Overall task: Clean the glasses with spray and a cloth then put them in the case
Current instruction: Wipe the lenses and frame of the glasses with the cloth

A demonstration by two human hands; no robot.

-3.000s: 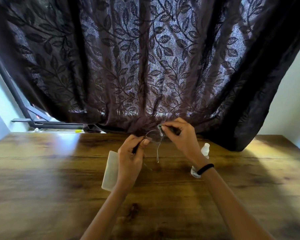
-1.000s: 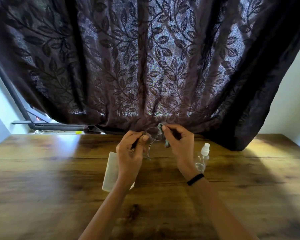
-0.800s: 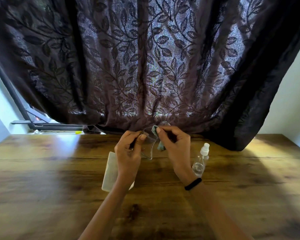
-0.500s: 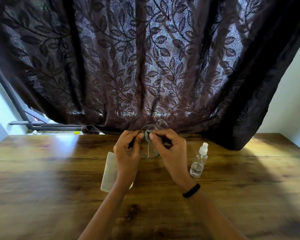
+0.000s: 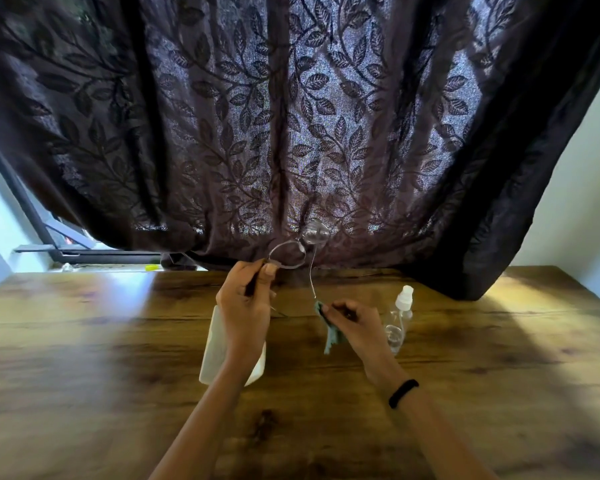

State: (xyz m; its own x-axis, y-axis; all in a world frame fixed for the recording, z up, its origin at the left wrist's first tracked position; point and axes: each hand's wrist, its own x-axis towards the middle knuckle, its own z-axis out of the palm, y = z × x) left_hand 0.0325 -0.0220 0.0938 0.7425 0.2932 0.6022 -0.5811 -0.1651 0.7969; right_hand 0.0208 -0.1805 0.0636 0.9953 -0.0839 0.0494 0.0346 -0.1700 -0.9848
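The wooden table point(image 5: 84, 341) fills the lower part of the view, brown with dark grain, and a bright patch of light lies on it far to the left of the case. Behind the table, also left of the case, a strip of window with a dark frame point(image 5: 32, 220) shows under the curtain. The dark curtain point(image 5: 291, 116), with a leaf pattern, hangs across the whole back of the room, above and behind the case.

The white case point(image 5: 215, 348) lies flat on the table, partly hidden by the left forearm. Above it the left hand point(image 5: 246, 306) is closed, thumb against fingers, on one end of the glasses point(image 5: 288, 254), which are lifted in the air in front of the curtain. One thin temple arm hangs down to the right of the case.

Right of the case, the right hand point(image 5: 354, 323) is closed on a small teal cloth point(image 5: 329, 334), pinched at the end of that temple arm. A black band point(image 5: 403, 393) is on this wrist. Just beyond the right hand a clear spray bottle point(image 5: 400, 313) stands upright on the table. Far right of the case there is a pale wall point(image 5: 596, 185).
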